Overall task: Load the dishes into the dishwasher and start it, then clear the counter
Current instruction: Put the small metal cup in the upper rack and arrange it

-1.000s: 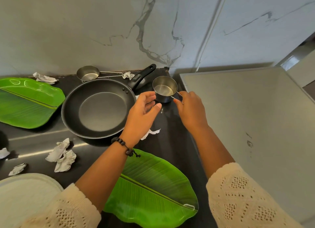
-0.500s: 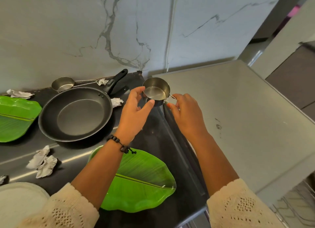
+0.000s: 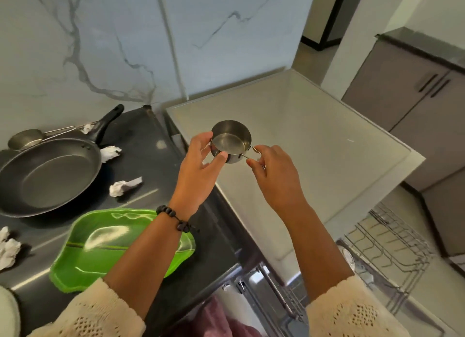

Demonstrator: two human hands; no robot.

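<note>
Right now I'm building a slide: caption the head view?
Both hands, left and right, hold a steel measuring cup above the counter, dishwasher rack open below.

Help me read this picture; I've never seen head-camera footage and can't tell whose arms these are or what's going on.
A camera worn on a person's head looks down at their own arms. The left hand steadies a small steel measuring cup; the right hand pinches its wire handle. On the dark counter lie a black frying pan, a second measuring cup, a green leaf-shaped plate and crumpled paper scraps. Lower right is a wire dishwasher rack.
</note>
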